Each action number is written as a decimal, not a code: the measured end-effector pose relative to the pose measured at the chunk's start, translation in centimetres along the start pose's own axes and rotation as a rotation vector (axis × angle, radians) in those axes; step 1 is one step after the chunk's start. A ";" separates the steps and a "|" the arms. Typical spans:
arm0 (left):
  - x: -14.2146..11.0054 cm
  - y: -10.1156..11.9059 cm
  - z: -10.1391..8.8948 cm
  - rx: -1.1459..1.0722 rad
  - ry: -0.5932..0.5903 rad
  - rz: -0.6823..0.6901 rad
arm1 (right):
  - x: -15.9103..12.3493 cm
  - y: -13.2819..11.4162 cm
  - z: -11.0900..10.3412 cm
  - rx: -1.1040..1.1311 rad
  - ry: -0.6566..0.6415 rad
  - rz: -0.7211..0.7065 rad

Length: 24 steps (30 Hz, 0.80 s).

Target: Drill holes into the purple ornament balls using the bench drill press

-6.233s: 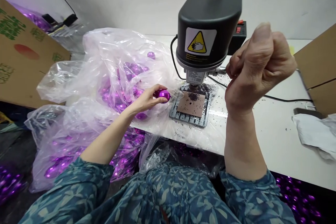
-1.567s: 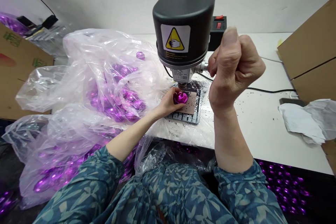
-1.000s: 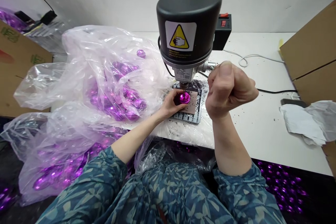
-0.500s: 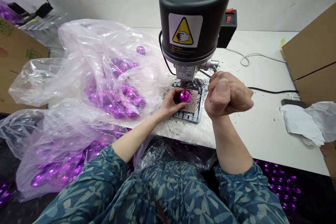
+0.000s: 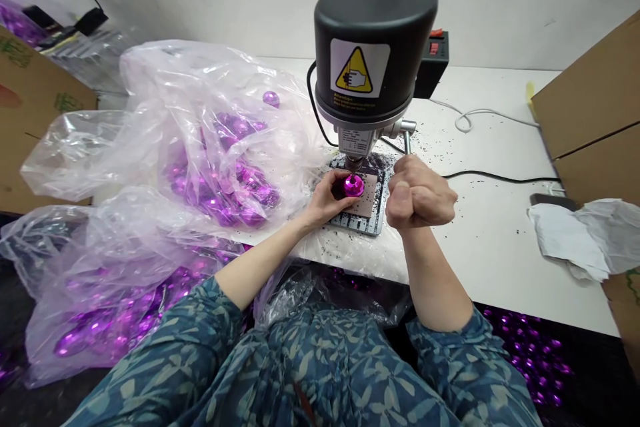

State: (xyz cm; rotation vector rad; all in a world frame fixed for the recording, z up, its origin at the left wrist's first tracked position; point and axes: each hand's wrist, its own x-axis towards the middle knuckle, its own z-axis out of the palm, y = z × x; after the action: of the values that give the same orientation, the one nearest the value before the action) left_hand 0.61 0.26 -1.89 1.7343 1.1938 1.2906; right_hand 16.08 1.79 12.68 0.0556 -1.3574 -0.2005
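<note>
A shiny magenta ball [image 5: 354, 185] sits on the tan board [image 5: 369, 197] under the chuck of a black drill press [image 5: 373, 27]. My left hand [image 5: 327, 199] grips the ball from the left side, thumb in front and fingers behind. The drill tip meets the top of the ball; whether it has entered cannot be made out. My right hand [image 5: 420, 193] is closed in a fist around the lower end of the metal feed lever [image 5: 407, 141], at the right of the press. Dark shavings lie scattered over the metal base [image 5: 371, 227].
Clear plastic bags [image 5: 165, 80] with many purple balls [image 5: 200, 193] fill the left. Cardboard boxes [image 5: 595, 100] stand at right, near crumpled white paper [image 5: 570, 233]. Cables [image 5: 500, 177] cross the white table [image 5: 500, 240]. More purple balls [image 5: 530, 347] are below the table at right.
My right hand has moved left and slightly down with the lever, which has swung to a steeper angle. My left hand keeps the ball in place. The view has shifted slightly.
</note>
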 end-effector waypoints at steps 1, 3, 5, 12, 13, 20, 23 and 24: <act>0.0 -0.1 0.0 -0.009 0.002 0.007 | 0.2 -0.1 0.1 0.009 0.005 -0.010; 0.0 -0.1 0.1 -0.031 0.001 0.014 | 1.1 -0.3 0.5 -0.023 0.040 0.067; 0.0 -0.1 0.2 -0.044 0.005 0.006 | 2.6 -0.3 1.1 -0.098 0.083 0.249; -1.2 1.7 -0.3 0.083 0.131 -0.038 | 7.5 0.4 2.7 -0.243 0.073 0.590; -1.9 2.1 -0.6 0.110 0.139 -0.009 | 7.6 0.4 2.8 -0.239 0.065 0.592; -12.9 4.9 -1.7 0.190 -0.357 0.370 | 7.2 0.4 2.9 -0.240 0.078 0.596; -17.0 4.5 -1.1 0.256 -0.818 0.458 | 7.3 0.5 3.1 -0.221 0.108 0.576; -17.7 4.1 -0.8 0.316 -0.904 0.437 | 7.3 0.5 3.1 -0.218 0.115 0.570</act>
State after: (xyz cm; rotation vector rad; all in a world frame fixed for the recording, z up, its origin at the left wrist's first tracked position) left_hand -0.77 -17.73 -4.30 2.4977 0.5055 0.3769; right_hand 14.52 1.29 20.46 -0.4913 -1.1796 0.1350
